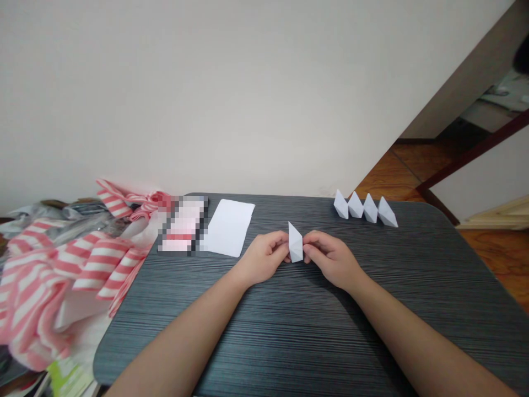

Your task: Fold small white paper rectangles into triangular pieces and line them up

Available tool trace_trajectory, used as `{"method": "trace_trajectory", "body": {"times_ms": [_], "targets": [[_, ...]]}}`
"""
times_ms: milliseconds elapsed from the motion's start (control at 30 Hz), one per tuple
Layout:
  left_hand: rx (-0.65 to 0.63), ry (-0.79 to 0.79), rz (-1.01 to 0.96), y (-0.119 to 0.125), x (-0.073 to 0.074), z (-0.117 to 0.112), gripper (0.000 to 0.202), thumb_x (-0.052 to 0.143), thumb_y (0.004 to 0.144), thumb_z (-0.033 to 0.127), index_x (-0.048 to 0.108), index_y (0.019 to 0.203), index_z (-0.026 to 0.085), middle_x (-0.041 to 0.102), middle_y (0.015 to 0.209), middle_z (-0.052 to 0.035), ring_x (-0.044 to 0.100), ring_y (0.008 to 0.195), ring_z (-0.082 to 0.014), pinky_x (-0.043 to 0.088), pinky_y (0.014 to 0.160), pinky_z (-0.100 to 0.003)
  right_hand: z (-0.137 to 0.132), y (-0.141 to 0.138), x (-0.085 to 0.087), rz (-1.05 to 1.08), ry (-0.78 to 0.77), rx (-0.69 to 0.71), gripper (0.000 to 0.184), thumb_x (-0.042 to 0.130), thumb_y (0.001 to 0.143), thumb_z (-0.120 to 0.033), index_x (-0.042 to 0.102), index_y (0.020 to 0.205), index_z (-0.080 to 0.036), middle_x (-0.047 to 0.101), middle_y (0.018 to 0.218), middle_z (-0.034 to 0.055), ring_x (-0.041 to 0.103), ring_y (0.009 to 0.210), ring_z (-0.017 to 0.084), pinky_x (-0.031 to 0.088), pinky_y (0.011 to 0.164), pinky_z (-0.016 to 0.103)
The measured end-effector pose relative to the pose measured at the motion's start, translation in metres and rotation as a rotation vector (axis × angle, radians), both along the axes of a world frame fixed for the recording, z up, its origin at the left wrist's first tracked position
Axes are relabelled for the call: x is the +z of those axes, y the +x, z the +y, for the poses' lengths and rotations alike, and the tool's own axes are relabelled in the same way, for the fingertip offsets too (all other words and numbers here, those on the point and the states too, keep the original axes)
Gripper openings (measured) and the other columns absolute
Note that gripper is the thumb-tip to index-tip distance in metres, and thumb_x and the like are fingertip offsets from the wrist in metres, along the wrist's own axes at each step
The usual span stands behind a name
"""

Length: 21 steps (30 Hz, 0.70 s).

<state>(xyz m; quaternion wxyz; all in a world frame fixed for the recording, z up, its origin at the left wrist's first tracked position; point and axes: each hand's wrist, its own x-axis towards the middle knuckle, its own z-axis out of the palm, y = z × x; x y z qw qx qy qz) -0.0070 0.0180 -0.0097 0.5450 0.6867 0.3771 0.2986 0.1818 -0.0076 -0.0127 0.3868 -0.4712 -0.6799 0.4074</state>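
A white folded paper piece [295,242], pointed at the top, stands upright between my two hands above the dark wood-grain table [289,336]. My left hand [264,256] pinches its left side. My right hand [330,259] grips its right side, and my fingers hide its lower edges. A flat white paper sheet [228,227] lies on the table to the left of my left hand, not touching it. Several similar folded paper shapes [366,209] stand in a row near the far right edge of the table.
A pixelated, pink-and-white blurred object [184,225] lies beside the sheet. Pink-and-white striped cloth or plastic [61,275] is heaped past the table's left edge. A white wall rises behind the table, and an orange wooden floor [413,165] shows to the right.
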Motion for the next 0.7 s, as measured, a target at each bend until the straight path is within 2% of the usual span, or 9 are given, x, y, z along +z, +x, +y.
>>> {"method": "trace_trajectory", "body": {"times_ms": [300,467,700], "targets": [[-0.018,0.026,0.009,-0.0006,0.0008,0.0001,0.021,0.043,0.088,0.023,0.062,0.087,0.015,0.064,0.074,-0.0029,0.060,0.065,-0.0119,0.048,0.061,-0.023,0.0002,0.0017,0.0015,-0.128,0.053,-0.035,0.014,0.048,0.088,-0.023,0.061,0.084,-0.019,0.060,0.066,0.0008,0.058,0.063,0.015,0.045,0.064,0.027],[0.026,0.062,0.079,-0.0006,0.0001,-0.0001,0.022,0.044,0.087,0.026,0.063,0.087,0.016,0.063,0.070,-0.0018,0.056,0.055,-0.0104,0.044,0.055,-0.022,0.0014,0.0018,-0.0013,-0.183,0.057,-0.046,0.013,0.048,0.088,-0.022,0.061,0.086,-0.020,0.061,0.066,0.0008,0.058,0.063,0.016,0.045,0.063,0.027],[0.054,0.110,0.114,-0.0003,0.0011,0.0003,0.021,0.044,0.084,0.020,0.065,0.083,0.016,0.062,0.065,-0.0010,0.055,0.056,-0.0108,0.043,0.056,-0.022,0.0022,0.0007,-0.0080,-0.186,0.034,-0.064,0.012,0.050,0.086,-0.023,0.060,0.092,-0.020,0.062,0.070,0.0015,0.059,0.063,0.016,0.046,0.059,0.027]]}}
